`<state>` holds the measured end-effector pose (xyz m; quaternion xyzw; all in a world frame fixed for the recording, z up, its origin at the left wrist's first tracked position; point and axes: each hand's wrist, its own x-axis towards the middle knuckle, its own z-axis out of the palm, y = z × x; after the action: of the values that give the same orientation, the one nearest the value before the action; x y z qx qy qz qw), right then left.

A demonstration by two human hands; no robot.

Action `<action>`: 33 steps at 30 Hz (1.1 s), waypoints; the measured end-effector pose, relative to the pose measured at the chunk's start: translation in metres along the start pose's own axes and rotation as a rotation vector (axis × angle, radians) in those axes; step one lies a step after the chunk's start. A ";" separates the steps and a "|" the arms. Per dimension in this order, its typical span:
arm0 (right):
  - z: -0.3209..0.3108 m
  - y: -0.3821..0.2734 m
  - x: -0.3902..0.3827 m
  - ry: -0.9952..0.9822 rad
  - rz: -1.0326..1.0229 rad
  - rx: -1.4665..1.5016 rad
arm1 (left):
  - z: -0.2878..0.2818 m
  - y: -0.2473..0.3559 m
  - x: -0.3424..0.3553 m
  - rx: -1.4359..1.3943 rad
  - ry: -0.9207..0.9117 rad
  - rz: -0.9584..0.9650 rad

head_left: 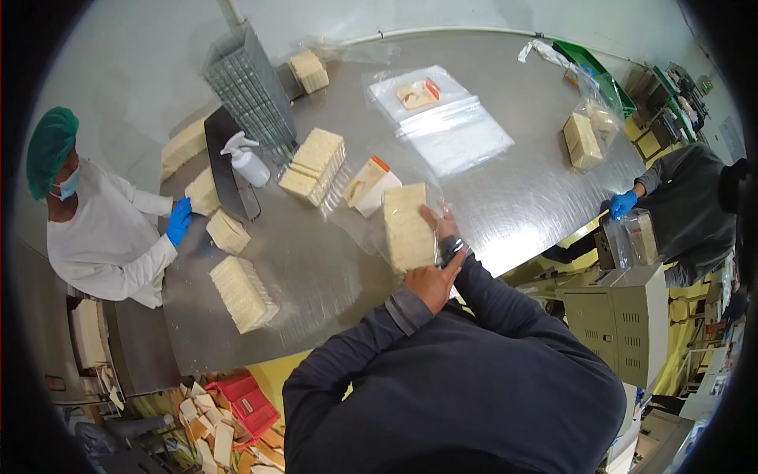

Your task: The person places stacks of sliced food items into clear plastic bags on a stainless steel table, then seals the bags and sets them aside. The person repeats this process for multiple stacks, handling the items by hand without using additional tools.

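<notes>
Close in front of me is a stack of crustless sliced bread (409, 229), with clear plastic film around it. My right hand (440, 221), with a watch at the wrist, grips the stack's right side. At its near end is my left hand (430, 287), holding the bottom edge, its fingers reaching toward the right wrist. A white card with an orange edge (371, 187) and a picture on it lies just left of the stack, partly on clear film. Beyond it stands another stack of bread slices (313, 167).
The steel table (316, 284) bears a spray bottle (248, 162), metal pans (251, 91), clear bags (454, 130), and more bread (241, 294). A co-worker in white (110, 229) handles bread at left; another in dark clothes (687, 205) holds a bagged loaf at right.
</notes>
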<state>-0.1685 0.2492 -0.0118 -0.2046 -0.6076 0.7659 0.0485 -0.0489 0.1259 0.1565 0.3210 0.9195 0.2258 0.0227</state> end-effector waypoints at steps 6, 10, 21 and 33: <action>0.038 -0.047 -0.008 0.143 0.004 -0.134 | -0.015 0.008 -0.012 -0.193 0.012 0.091; 0.052 -0.079 -0.029 0.187 -0.044 -0.156 | -0.022 -0.022 -0.026 -0.184 0.339 0.176; -0.018 0.037 0.013 -0.136 -0.078 -0.339 | 0.071 -0.108 -0.041 -0.648 0.527 -0.576; 0.003 -0.044 -0.056 0.727 -0.041 -0.181 | 0.057 -0.091 -0.030 -0.584 0.369 -0.404</action>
<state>-0.1264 0.2402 0.0450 -0.4543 -0.6201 0.5853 0.2579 -0.0672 0.0679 0.0634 0.0676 0.8499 0.5225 -0.0086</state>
